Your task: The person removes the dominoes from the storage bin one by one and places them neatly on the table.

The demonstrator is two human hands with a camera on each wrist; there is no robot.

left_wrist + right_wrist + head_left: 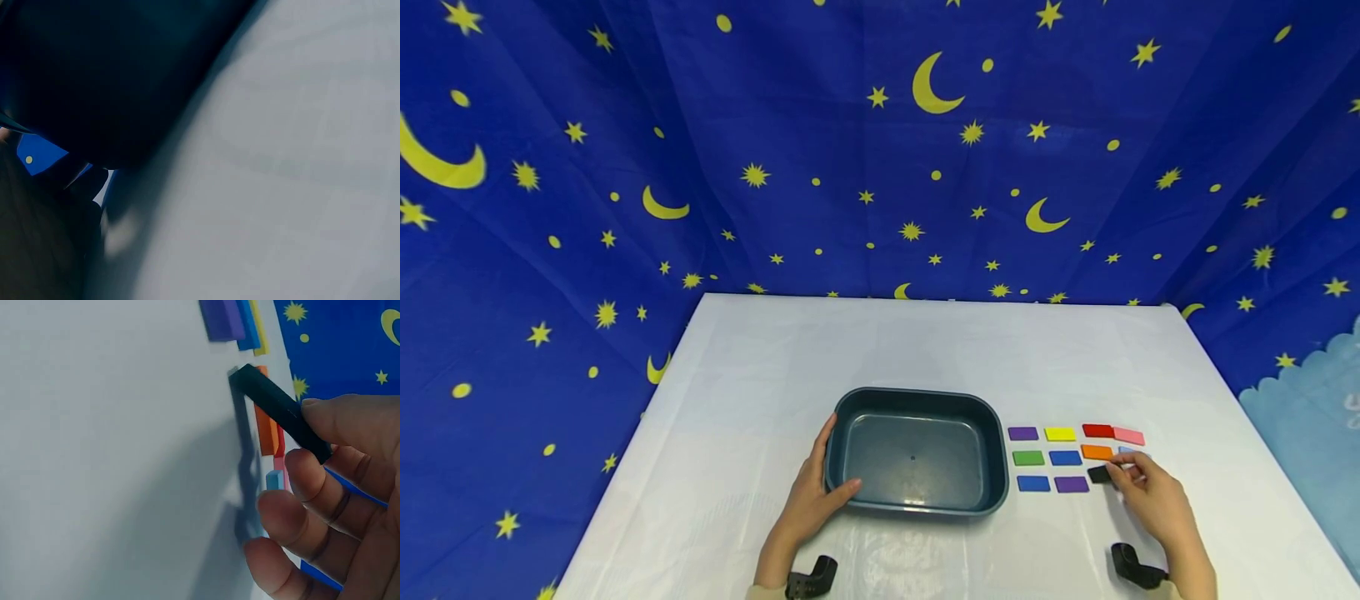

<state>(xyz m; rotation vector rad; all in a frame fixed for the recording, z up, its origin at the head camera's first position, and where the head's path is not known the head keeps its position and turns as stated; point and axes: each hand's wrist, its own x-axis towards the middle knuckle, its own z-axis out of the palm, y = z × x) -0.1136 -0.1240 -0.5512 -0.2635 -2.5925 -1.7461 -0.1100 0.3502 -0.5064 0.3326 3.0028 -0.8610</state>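
Note:
My left hand holds the left side of a dark blue-green plastic basin, its thumb over the rim and its other fingers along the outer wall. In the left wrist view the basin's wall is dark and the hand is mostly in shadow. On the right, my right hand pinches a black rectangular block between thumb and index finger. One end of the block is tilted down close to the table, and I cannot tell whether it touches. Orange and light blue blocks lie just beyond that hand, the light blue one partly hidden.
Right of the basin lie flat blocks in rows: purple, yellow, red, pink, green, two blue and another purple. A white-covered table bears everything; a starry blue cloth hangs behind.

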